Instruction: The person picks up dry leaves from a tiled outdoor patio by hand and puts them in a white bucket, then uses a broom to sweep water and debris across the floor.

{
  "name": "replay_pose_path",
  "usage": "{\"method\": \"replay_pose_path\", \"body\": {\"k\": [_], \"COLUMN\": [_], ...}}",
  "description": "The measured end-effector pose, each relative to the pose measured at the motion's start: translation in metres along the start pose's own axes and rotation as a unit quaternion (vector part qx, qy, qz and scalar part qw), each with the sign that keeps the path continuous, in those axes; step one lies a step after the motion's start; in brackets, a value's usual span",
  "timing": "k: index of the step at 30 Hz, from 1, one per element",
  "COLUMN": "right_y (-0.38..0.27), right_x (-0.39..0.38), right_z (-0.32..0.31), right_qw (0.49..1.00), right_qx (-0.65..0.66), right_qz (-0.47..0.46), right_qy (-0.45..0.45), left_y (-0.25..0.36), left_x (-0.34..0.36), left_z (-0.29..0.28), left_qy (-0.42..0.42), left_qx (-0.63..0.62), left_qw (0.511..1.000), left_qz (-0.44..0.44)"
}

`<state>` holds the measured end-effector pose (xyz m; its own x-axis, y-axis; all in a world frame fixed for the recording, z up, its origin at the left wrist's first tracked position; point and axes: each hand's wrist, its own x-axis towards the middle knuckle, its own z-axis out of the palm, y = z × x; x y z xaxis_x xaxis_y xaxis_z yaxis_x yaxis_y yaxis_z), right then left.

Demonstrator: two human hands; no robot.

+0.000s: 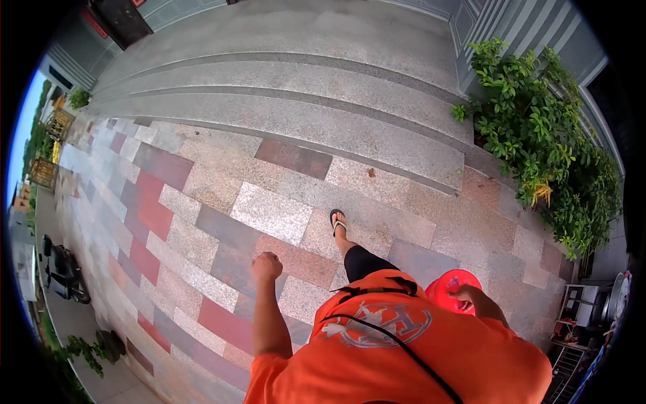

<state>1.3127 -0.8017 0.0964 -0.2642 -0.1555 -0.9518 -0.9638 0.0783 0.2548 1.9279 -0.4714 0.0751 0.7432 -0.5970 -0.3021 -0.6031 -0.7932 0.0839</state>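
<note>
Head view: the left hand (268, 266) hangs loosely clenched above the paving (269, 212); the right hand (464, 295) grasps a red tub (442, 285) beside the orange shirt (444, 350).

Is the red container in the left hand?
No, the right hand holds the red container, well apart from the left hand.

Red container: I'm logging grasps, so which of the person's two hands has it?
The right hand, beside the orange shirt: it holds the red container. The left hand is apart from it, out over the paving, with nothing visible in it.
</note>
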Motion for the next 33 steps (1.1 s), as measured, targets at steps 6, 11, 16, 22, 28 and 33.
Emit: {"method": "replay_pose_path", "body": {"k": [6, 11, 16, 22, 28, 33], "right_y": [-0.184, -0.379, -0.515, -0.645, -0.695, -0.712], "right_x": [-0.01, -0.103, -0.151, -0.189, -0.268, -0.279], "right_z": [-0.121, -0.267, -0.414, -0.556, -0.666, -0.723], "right_qw": [0.996, 0.965, 0.835, 0.777, 0.647, 0.431], "right_qx": [0.066, -0.088, -0.08, 0.25, 0.467, 0.749], "right_qz": [-0.057, -0.201, -0.427, -0.557, -0.601, -0.499], "right_qy": [0.027, 0.143, 0.337, 0.151, 0.035, 0.067], "left_y": [-0.036, -0.049, 0.005, 0.035, 0.07, 0.159], "left_x": [0.123, 0.192, 0.288, 0.45, 0.683, 0.856], "left_z": [0.018, -0.011, -0.056, -0.104, -0.214, -0.344], "left_qy": [-0.097, -0.161, -0.229, -0.292, -0.257, -0.137], "left_qx": [-0.223, -0.369, -0.405, -0.363, -0.42, -0.479], "left_qw": [0.94, 0.838, 0.801, 0.841, 0.84, 0.86], "left_qz": [-0.24, -0.369, -0.377, -0.276, -0.229, -0.114]}}
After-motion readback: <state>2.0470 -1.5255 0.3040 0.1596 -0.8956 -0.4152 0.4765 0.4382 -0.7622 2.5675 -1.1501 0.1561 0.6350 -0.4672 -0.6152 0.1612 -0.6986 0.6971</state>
